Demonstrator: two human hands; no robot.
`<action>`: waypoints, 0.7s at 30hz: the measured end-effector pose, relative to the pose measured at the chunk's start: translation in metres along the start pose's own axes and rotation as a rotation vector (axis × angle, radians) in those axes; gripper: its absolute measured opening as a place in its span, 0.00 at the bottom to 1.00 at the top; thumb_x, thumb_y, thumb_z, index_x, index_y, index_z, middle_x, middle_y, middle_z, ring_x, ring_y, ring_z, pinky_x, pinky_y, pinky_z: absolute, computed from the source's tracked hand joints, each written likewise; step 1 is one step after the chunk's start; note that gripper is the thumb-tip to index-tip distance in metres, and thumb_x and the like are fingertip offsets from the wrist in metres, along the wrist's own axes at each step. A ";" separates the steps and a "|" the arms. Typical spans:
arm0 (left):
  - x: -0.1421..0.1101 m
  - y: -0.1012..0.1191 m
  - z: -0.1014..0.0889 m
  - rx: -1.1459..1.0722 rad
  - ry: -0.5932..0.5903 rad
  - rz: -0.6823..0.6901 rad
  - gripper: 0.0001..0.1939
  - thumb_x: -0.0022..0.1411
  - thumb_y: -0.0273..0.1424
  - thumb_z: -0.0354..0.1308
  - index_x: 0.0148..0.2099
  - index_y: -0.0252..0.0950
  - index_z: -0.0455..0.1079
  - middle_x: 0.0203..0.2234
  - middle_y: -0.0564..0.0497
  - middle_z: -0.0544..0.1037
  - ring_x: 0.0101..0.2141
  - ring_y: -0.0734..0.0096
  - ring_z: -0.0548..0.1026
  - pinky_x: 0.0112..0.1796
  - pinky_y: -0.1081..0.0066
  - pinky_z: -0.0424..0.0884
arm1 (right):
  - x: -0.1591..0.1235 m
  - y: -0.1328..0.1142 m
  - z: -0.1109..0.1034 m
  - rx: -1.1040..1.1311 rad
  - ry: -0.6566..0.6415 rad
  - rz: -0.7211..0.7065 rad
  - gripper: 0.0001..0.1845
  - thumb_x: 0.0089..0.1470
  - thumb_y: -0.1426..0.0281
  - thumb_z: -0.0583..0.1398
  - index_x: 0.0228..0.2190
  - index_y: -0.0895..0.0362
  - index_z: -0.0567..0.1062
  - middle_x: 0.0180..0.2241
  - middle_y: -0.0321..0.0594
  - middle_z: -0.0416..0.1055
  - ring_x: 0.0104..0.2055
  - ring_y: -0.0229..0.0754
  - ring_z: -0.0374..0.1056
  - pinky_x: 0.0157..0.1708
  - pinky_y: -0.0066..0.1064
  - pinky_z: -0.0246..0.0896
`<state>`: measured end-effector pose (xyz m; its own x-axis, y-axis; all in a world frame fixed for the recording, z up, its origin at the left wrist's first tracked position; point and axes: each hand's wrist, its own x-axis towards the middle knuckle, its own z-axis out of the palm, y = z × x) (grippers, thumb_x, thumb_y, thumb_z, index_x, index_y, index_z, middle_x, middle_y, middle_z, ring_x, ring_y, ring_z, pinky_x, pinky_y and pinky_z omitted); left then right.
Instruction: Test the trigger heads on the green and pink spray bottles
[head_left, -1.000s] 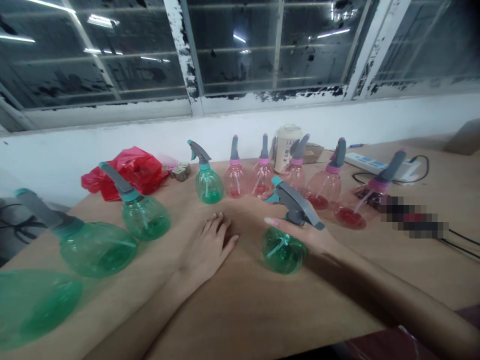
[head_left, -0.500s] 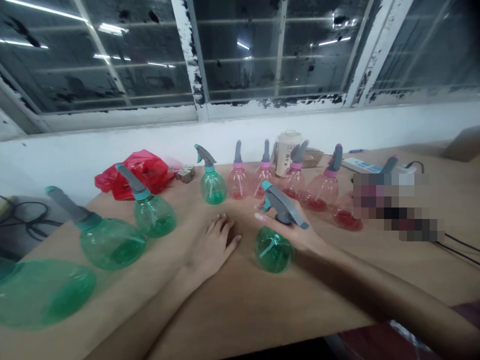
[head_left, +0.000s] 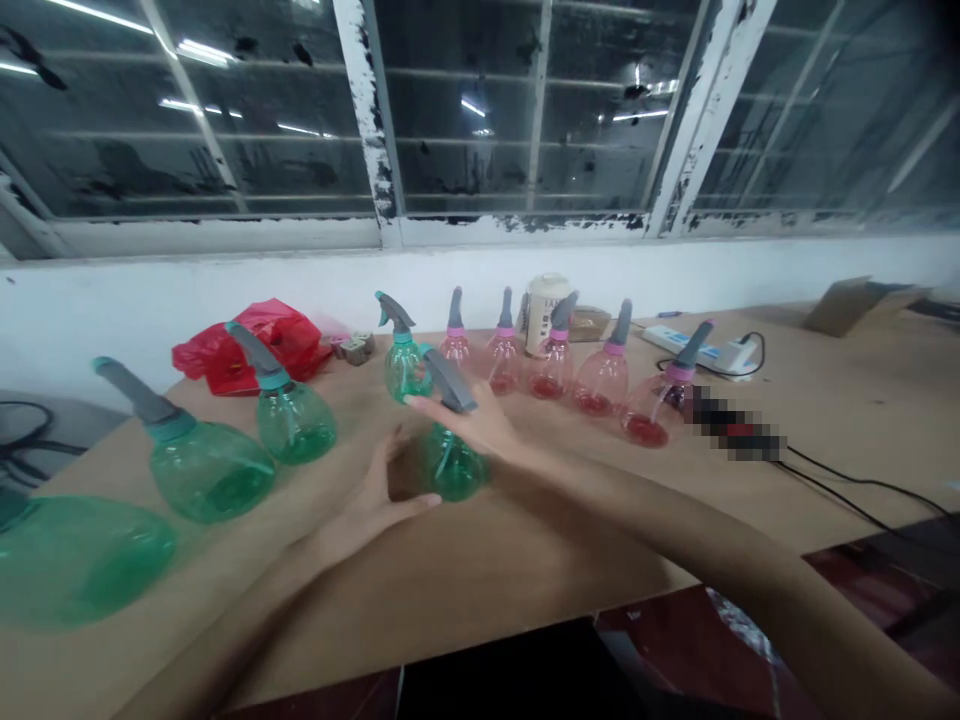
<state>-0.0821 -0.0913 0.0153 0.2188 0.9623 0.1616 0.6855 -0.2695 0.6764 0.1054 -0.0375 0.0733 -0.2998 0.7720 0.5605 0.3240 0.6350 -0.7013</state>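
Note:
My right hand (head_left: 489,422) is wrapped around the neck of a green spray bottle (head_left: 456,472) with a grey trigger head; green liquid shows in its base. Just left of that bottle is my left hand (head_left: 373,508), fingers and thumb spread, with nothing held. Behind the held bottle stands another green spray bottle (head_left: 403,375), partly covered by my right hand's fingers. Farther left are more green bottles: one upright (head_left: 295,425), one nearer (head_left: 214,470), and one cut off by the frame edge (head_left: 90,560).
Several pink spray bottles (head_left: 601,382) with red liquid curve along the back right of the table (head_left: 480,590). Behind them stand a cream container (head_left: 545,315) and a power strip (head_left: 675,342). A red plastic bag (head_left: 251,350) lies back left; a cardboard box (head_left: 855,306) sits far right.
My right hand has carried the green spray bottle leftward, close to my left hand. My left hand has turned from lying palm-down to a spread pose beside the bottle. The view has shifted slightly right.

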 end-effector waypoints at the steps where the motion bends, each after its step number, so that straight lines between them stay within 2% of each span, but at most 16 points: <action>1: -0.003 -0.002 0.000 -0.061 0.043 -0.006 0.51 0.51 0.45 0.61 0.66 0.37 0.34 0.62 0.35 0.54 0.61 0.47 0.55 0.58 0.46 0.56 | 0.001 -0.005 0.005 -0.008 -0.001 -0.005 0.26 0.50 0.47 0.56 0.42 0.52 0.70 0.34 0.36 0.74 0.36 0.42 0.70 0.37 0.33 0.66; 4: -0.009 -0.002 -0.003 -0.230 0.092 0.000 0.51 0.50 0.42 0.64 0.66 0.41 0.33 0.59 0.36 0.58 0.59 0.47 0.60 0.56 0.45 0.58 | 0.004 -0.019 0.021 -0.037 0.047 -0.045 0.26 0.51 0.46 0.55 0.41 0.52 0.70 0.34 0.36 0.74 0.36 0.42 0.71 0.37 0.32 0.66; 7: -0.014 0.002 -0.007 -0.315 0.117 -0.028 0.51 0.51 0.41 0.64 0.66 0.44 0.32 0.60 0.37 0.57 0.56 0.49 0.65 0.53 0.47 0.65 | 0.008 -0.032 0.037 -0.124 0.051 -0.062 0.28 0.51 0.45 0.54 0.45 0.50 0.69 0.39 0.37 0.75 0.40 0.43 0.70 0.39 0.32 0.65; 10: -0.018 0.005 -0.010 -0.249 0.184 -0.018 0.48 0.52 0.42 0.62 0.65 0.43 0.35 0.61 0.40 0.55 0.58 0.49 0.61 0.54 0.50 0.65 | 0.008 -0.040 0.047 -0.214 -0.011 -0.078 0.30 0.52 0.46 0.52 0.50 0.49 0.66 0.44 0.38 0.73 0.42 0.43 0.70 0.40 0.31 0.65; 12: -0.020 0.007 -0.011 -0.191 0.208 -0.014 0.44 0.52 0.43 0.62 0.64 0.41 0.41 0.60 0.41 0.58 0.59 0.50 0.59 0.55 0.51 0.63 | 0.003 -0.040 0.047 -0.232 -0.046 -0.078 0.31 0.53 0.46 0.52 0.51 0.50 0.66 0.44 0.39 0.72 0.44 0.43 0.70 0.40 0.32 0.65; 14: -0.021 0.008 -0.012 -0.167 0.214 -0.022 0.41 0.52 0.43 0.62 0.62 0.40 0.47 0.58 0.41 0.63 0.58 0.50 0.62 0.55 0.51 0.64 | -0.008 -0.035 0.044 -0.220 -0.074 -0.051 0.34 0.50 0.45 0.54 0.51 0.54 0.66 0.45 0.43 0.72 0.46 0.46 0.69 0.42 0.34 0.65; 16: -0.021 0.008 -0.013 -0.194 0.207 -0.035 0.39 0.52 0.43 0.62 0.61 0.38 0.49 0.56 0.41 0.66 0.56 0.50 0.65 0.54 0.51 0.65 | -0.021 -0.026 0.038 -0.198 -0.102 0.001 0.41 0.45 0.44 0.57 0.53 0.57 0.63 0.49 0.47 0.69 0.50 0.51 0.67 0.45 0.39 0.64; 18: -0.020 0.006 -0.015 -0.247 0.194 -0.045 0.38 0.52 0.44 0.62 0.60 0.37 0.50 0.55 0.40 0.67 0.55 0.51 0.67 0.53 0.51 0.66 | -0.033 -0.018 0.032 -0.174 -0.149 0.055 0.46 0.41 0.44 0.60 0.56 0.56 0.60 0.54 0.48 0.66 0.54 0.54 0.63 0.49 0.44 0.62; 21: -0.015 0.001 -0.017 -0.263 0.154 -0.075 0.36 0.52 0.44 0.61 0.58 0.36 0.54 0.54 0.40 0.68 0.53 0.50 0.68 0.52 0.49 0.66 | -0.040 -0.009 0.030 -0.150 -0.241 0.120 0.44 0.44 0.47 0.60 0.57 0.55 0.57 0.55 0.48 0.64 0.56 0.54 0.62 0.51 0.46 0.61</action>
<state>-0.0964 -0.1056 0.0261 0.0529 0.9788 0.1978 0.4881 -0.1982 0.8500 0.0882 -0.0750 0.0438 -0.4498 0.8242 0.3440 0.4939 0.5505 -0.6731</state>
